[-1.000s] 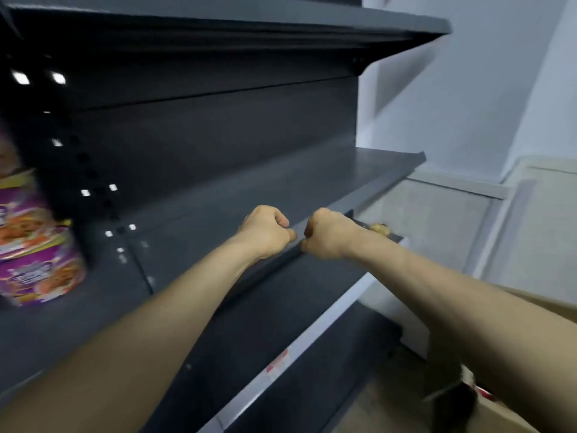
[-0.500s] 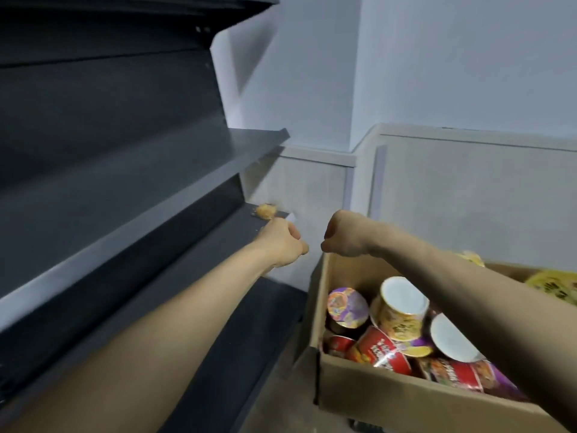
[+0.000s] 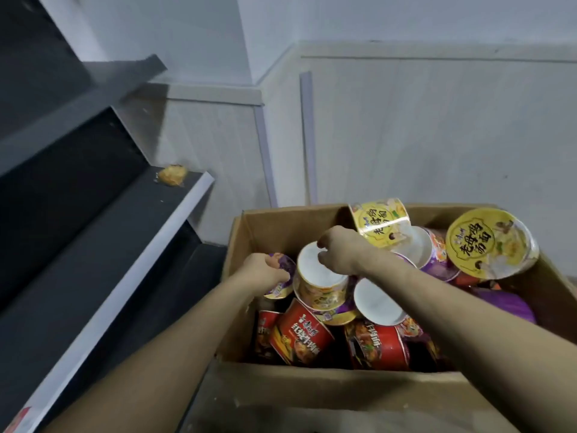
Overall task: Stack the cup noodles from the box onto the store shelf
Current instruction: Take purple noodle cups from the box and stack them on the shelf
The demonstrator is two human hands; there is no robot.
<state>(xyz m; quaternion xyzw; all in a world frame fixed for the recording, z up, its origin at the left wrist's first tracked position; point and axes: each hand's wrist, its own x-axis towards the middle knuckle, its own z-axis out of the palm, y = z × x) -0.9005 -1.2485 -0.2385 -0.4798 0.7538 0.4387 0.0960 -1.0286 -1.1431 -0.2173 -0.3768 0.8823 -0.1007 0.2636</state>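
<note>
The step in hand is the pick-up from the box (image 3: 327, 389). The left hand (image 3: 262, 273) curls its fingers round a purple cup (image 3: 282, 270) by the box's left wall. The right hand (image 3: 338, 253) bends over the white bottom of an upturned cup (image 3: 318, 285) and seems to grip its edge. Next, both cups must come free of the pile and go left to the dark shelf (image 3: 118, 251), just beside the box. A small orange packet (image 3: 171, 175) lies at the shelf's far end. Behind is a pale wall (image 3: 437, 135).
</note>
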